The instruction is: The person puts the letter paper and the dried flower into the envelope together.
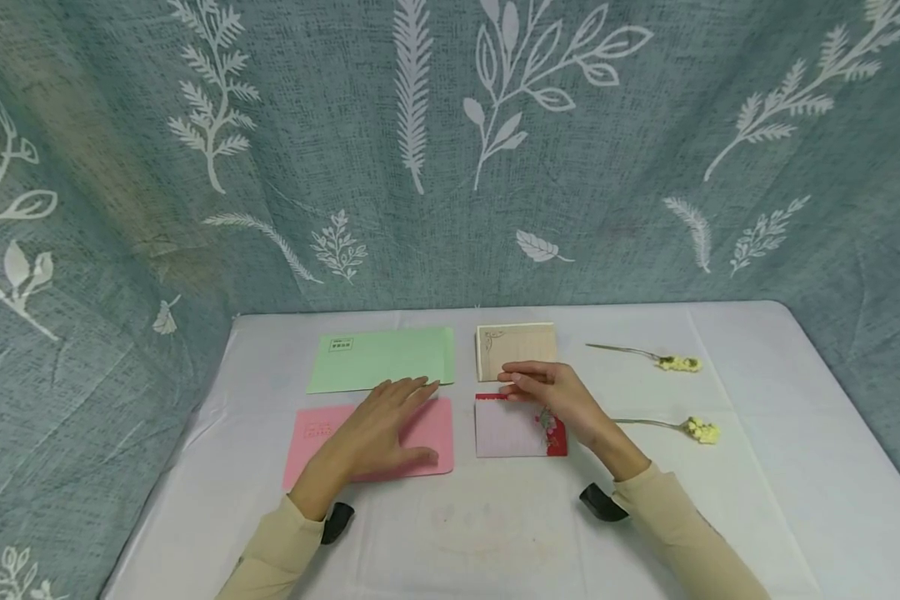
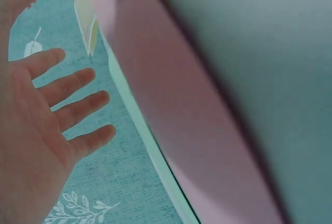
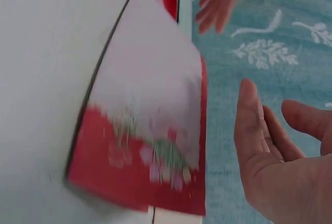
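My left hand (image 1: pixel 378 429), fingers straight and spread, is over the pink envelope (image 1: pixel 431 437) and holds nothing. In the left wrist view its palm and four fingers show beside the envelope's pink surface (image 2: pixel 155 79). Relaxed and loosely bent, the fingers of my right hand (image 1: pixel 562 400) overlap the near edge of a beige card (image 1: pixel 521 343) and the top of a red-bordered card with flowers (image 1: pixel 506 433). The right wrist view shows that hand (image 3: pixel 280 167) apart from the flowered card (image 3: pixel 150 94), with nothing in its grasp.
A light green envelope (image 1: pixel 382 354) lies behind the pink one. On the right lie two thin stems with yellow flower clusters, one farther back (image 1: pixel 678 364) and one nearer (image 1: pixel 701 430). A patterned blue-green curtain (image 1: pixel 450 242) hangs behind the white-covered table (image 1: pixel 480 533).
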### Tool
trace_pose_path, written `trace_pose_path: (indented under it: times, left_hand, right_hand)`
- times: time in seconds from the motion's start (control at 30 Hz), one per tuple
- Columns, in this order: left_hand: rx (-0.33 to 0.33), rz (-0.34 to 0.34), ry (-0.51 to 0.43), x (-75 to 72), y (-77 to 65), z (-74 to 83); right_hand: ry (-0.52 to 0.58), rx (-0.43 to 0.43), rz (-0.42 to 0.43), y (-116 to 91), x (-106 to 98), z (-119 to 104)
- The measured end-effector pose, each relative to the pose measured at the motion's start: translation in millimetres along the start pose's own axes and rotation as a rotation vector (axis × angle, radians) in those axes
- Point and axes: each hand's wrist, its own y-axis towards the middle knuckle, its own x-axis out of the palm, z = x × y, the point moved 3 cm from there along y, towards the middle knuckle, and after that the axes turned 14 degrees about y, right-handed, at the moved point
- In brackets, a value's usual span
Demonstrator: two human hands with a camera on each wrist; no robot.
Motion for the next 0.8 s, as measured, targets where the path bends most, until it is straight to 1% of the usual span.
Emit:
trace_pose_path:
  times: [0.1, 0.23, 0.37, 0.47, 0.57, 0.63, 0.7, 0.8]
  left_hand:
    - [0.003, -0.01, -0.004, 2.5, -2.4, 2.5]
    - [0.02, 0.008, -0.009, 6.4, -3.3, 4.0]
    - [0.028, 0.01, -0.003, 10.1, -3.8, 5.0]
    - [0.016, -0.013, -0.004, 11.9, -5.0, 6.1]
    - [-0.004, -0.055, -0.021, 13.7, -6.8, 6.9]
    - [-0.014, -0.082, -0.033, 14.8, -7.8, 7.4]
    - [-0.011, -0.1, -0.037, 16.3, -8.4, 8.0]
    - [-0.005, -0.115, -0.027, 17.5, -8.7, 8.8]
  right_hand:
    - [0.016, 0.014, -0.035, 1, 8, 6]
    - [0.031, 0.043, -0.085, 4, 19, 15]
    - [0.028, 0.065, -0.115, 6, 31, 23]
    - [-0.006, 0.087, -0.131, 7, 38, 27]
    - [-0.058, 0.125, -0.158, 9, 45, 34]
    - [-0.071, 0.156, -0.179, 12, 49, 40]
    - [-0.063, 0.189, -0.2, 14, 53, 46]
    - [-0.027, 0.236, -0.208, 16, 57, 55]
